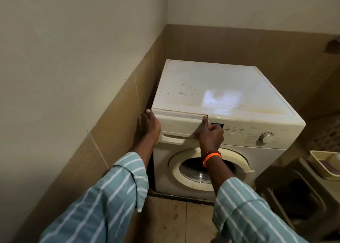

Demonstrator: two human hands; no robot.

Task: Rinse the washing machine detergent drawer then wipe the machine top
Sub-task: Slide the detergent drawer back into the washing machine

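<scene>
Cream-white and stained, the washing machine (217,125) is set in a tiled corner, and everything else is placed relative to it. The detergent drawer (181,122) is seen at the upper left of its front panel, just under the machine top (207,88), which is marked with brown spots and a yellowish patch towards its right front edge. The left hand (151,125) is laid against the left corner of the drawer front with its fingers straight. The right hand (209,132) is held at the right end of the drawer front, its fingers clenched and one digit stretched up to the drawer's upper right corner; whether anything is actually grasped cannot be told. An orange bead bracelet (211,156) is worn on the right wrist, in front of the round door (209,167). A control dial (266,137) is found on the right of the panel. A pale tray (325,164) is seen to the machine's right.
</scene>
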